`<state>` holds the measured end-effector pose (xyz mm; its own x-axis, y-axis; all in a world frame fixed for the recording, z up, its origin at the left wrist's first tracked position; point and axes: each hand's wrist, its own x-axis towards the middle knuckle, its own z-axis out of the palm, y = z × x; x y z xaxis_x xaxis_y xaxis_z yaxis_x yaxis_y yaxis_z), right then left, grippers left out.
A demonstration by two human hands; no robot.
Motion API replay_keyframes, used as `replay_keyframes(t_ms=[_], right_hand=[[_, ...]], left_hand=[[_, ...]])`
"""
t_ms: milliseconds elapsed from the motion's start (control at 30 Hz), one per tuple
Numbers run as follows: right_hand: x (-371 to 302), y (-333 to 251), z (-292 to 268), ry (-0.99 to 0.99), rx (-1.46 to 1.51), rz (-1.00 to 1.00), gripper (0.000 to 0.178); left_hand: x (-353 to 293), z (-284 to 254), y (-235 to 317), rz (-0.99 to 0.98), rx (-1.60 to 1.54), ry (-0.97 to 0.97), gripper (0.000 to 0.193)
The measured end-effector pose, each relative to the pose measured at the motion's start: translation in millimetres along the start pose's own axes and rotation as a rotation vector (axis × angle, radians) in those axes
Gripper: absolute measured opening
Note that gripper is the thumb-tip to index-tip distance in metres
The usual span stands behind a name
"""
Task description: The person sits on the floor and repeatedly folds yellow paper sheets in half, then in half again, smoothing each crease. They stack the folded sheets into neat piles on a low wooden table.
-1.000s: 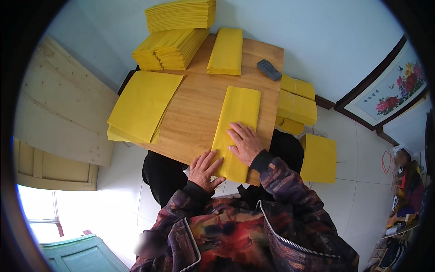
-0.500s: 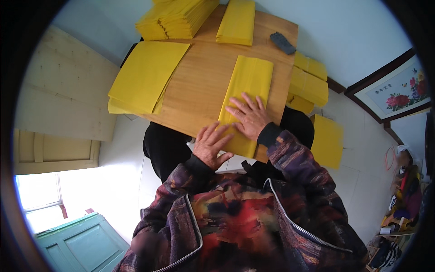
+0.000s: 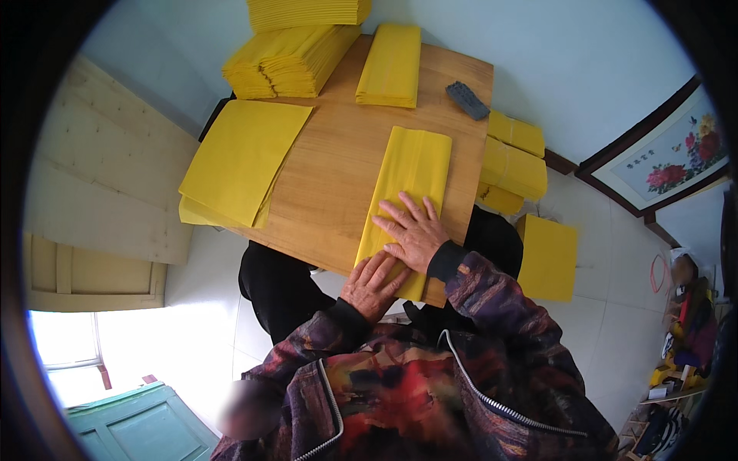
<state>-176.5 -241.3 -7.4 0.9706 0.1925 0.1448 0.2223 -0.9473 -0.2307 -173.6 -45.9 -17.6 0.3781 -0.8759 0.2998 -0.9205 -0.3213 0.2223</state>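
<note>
A long folded sheet of yellow paper (image 3: 419, 165) lies on the wooden table (image 3: 327, 180), its near end by the table's front edge. My right hand (image 3: 415, 234) rests flat on the middle of it with fingers spread. Closer to me, my left hand (image 3: 371, 286) lies on the near end, fingers stretched out and its fingertips close to the right hand. Neither hand grips anything. To the left is a pile of flat yellow sheets (image 3: 238, 157), overhanging the table edge. A dark grey block (image 3: 467, 101) sits near the far right corner.
Thick stacks of folded yellow paper (image 3: 288, 61) rise at the far left, with a smaller folded stack (image 3: 390, 65) beside them. Tied yellow bundles (image 3: 516, 165) stand right of the table, near a yellow box-like stack (image 3: 547, 257) on the tiled floor. A framed flower picture (image 3: 665, 157) leans right.
The view has tilted, so the table sits lower in the picture. My left hand has come onto the paper's near end, closer to my right hand, which stays flat on the sheet.
</note>
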Motion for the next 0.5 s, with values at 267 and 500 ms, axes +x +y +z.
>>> replay_keyframes(t_ms=[267, 500], right_hand=[[26, 11, -10, 0.029, 0.049, 0.028, 0.049], [63, 25, -8, -0.100, -0.070, 0.022, 0.051]], left_hand=[[-5, 3, 3, -0.019, -0.029, -0.004, 0.071], [-9, 3, 6, -0.061, 0.053, -0.029, 0.068]])
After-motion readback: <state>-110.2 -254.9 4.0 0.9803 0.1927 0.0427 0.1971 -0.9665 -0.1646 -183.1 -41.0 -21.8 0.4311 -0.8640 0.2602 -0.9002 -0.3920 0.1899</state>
